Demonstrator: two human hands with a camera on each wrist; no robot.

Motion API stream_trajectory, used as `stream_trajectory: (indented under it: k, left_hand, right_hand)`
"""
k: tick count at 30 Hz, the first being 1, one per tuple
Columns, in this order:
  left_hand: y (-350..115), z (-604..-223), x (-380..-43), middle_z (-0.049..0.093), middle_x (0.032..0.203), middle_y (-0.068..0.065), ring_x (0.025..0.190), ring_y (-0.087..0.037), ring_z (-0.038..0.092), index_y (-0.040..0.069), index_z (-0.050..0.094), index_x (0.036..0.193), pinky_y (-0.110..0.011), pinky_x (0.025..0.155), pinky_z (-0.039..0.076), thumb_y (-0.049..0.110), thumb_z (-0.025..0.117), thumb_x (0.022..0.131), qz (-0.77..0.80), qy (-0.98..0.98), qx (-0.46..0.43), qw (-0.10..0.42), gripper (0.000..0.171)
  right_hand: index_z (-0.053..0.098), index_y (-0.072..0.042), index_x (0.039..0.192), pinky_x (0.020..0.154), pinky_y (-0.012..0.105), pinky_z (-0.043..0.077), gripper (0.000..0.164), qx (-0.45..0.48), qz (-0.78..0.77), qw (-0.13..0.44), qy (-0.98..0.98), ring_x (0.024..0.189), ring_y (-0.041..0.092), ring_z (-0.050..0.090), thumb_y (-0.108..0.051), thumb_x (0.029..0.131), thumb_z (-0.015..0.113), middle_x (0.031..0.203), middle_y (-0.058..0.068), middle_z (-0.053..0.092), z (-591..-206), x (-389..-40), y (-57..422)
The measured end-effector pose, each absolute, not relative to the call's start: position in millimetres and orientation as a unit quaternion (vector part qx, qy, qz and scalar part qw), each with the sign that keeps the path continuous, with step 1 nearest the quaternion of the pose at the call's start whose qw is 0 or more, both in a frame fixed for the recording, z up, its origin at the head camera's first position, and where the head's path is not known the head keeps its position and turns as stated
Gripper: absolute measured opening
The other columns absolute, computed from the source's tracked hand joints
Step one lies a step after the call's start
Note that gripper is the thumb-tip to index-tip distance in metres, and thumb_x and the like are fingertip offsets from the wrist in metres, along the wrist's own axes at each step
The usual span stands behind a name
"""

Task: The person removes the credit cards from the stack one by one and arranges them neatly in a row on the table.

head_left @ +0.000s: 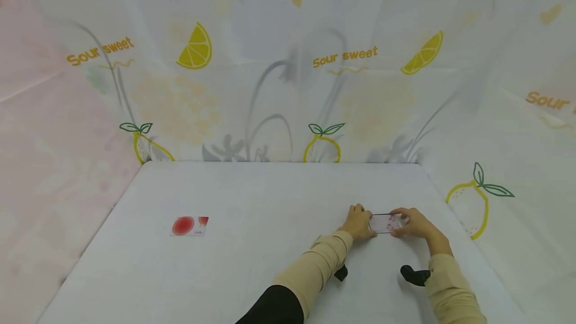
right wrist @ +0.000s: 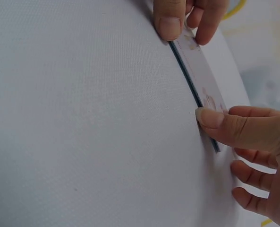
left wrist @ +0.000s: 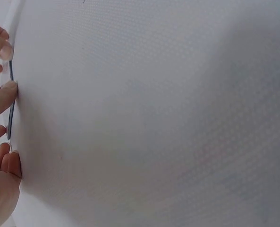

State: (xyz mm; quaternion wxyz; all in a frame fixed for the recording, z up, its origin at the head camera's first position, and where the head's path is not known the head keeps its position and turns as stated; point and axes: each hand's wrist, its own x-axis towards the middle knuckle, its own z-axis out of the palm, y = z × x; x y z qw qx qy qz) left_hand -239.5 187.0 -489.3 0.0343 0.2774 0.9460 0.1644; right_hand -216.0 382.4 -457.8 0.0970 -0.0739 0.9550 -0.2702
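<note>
A thin rectangular slab (head_left: 382, 223) with dark long edges and a pink floral print lies flat, close over the white table, at the right in the head view. My left hand (head_left: 358, 224) holds its left end, and my right hand (head_left: 416, 225) pinches the opposite end between thumb and fingers. In the right wrist view the slab (right wrist: 196, 68) runs diagonally, with a thumb on its near edge at both ends. The left wrist view catches only the slab's dark edge (left wrist: 11, 113) and some fingertips at the far left.
On the left of the table (head_left: 252, 264) lies a white card (head_left: 189, 226) with a red round print. Lemon-printed cloth (head_left: 270, 94) hangs behind and along both sides. Black pieces (head_left: 415, 276) stick out by both wrists.
</note>
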Motion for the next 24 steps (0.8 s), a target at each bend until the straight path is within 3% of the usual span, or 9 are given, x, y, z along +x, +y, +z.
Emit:
stream_trajectory:
  k: [11,18,24]
  left_hand:
    - [183.4,-490.6,-239.1,0.05,0.105,0.001,0.094,-0.011,0.041,0.015,0.064,0.117,-0.019,0.083,0.034,0.039,0.076,0.077,0.192,0.944,0.266,0.041,0.048]
    - [181.5,-485.8,-239.0,0.051,0.105,0.0,0.095,-0.012,0.042,0.015,0.065,0.117,-0.019,0.083,0.035,0.038,0.077,0.077,0.192,0.944,0.267,0.04,0.048]
    - [184.4,-489.2,-239.5,0.051,0.104,0.001,0.094,-0.011,0.043,0.016,0.064,0.117,-0.018,0.082,0.035,0.038,0.077,0.076,0.199,0.942,0.269,0.036,0.048]
  right_hand:
    - [0.055,0.004,0.109,0.072,0.047,0.046,0.05,-0.071,-0.287,0.114,0.949,0.08,0.031,0.055,-0.006,0.068,0.081,0.103,0.034,0.053,-459.2,-223.6,382.4]
    - [0.054,-0.001,0.103,0.077,0.055,0.044,0.046,-0.088,-0.261,0.125,0.953,0.093,0.044,0.053,-0.008,0.068,0.082,0.1,0.033,0.055,-453.0,-228.4,380.0]
    - [0.051,-0.001,0.1,0.078,0.055,0.044,0.046,-0.083,-0.247,0.14,0.955,0.095,0.046,0.052,-0.008,0.067,0.082,0.099,0.03,0.056,-450.2,-231.5,380.7]
